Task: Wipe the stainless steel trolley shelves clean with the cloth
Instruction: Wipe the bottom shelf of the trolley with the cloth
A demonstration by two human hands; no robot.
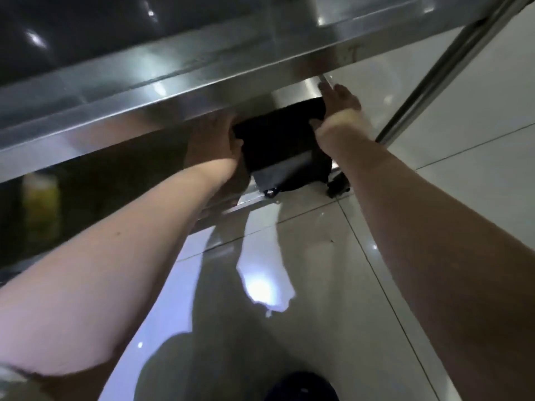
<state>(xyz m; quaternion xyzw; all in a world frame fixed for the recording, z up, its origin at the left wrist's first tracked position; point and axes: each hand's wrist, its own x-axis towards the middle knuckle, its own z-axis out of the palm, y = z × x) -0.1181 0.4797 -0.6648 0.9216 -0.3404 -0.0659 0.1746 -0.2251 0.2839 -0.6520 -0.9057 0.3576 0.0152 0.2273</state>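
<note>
A stainless steel trolley fills the upper frame; its upper shelf rim [173, 91] runs diagonally across. Below it, on the lower shelf [301, 92], lies a black flat item [278, 140], hanging a little over the shelf's front edge; I cannot tell whether it is the cloth or a bag. My left hand [214, 140] grips its left edge, partly hidden under the upper shelf. My right hand [338, 107] holds its right edge, thumb on the near side and fingers stretched along the far side.
A steel trolley post [434, 79] slants down at the right. A black caster wheel [337, 188] stands under the lower shelf corner. A blurred yellow object [42, 198] sits at the left. Glossy tiled floor [289, 270] lies below, with a dark shoe [304, 386] at the bottom.
</note>
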